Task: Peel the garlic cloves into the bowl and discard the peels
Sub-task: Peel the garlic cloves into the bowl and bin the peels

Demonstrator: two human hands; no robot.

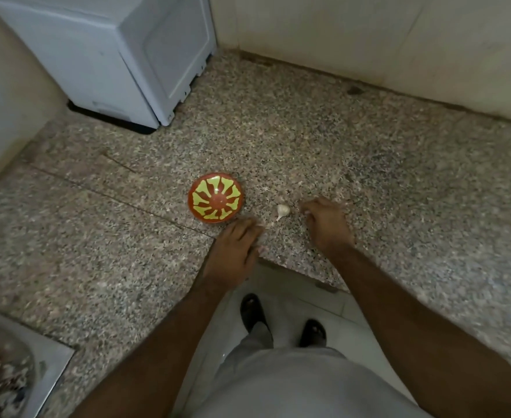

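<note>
Red bowl with yellow-green petals, white garlic, speckled grey-pink counter.

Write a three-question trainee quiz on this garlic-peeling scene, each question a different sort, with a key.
1. True or false: the garlic lies inside the bowl.
2. Multiple choice: what stands at the back left of the counter? A) a white appliance B) a kettle C) a stack of plates
3. Fill in: the garlic lies on the counter between the bowl and the ____ hand.

Key:
1. False. It lies on the counter, right of the bowl.
2. A.
3. Right. The right hand sits beside it with curled fingers; the left hand rests flat near the bowl.
</note>
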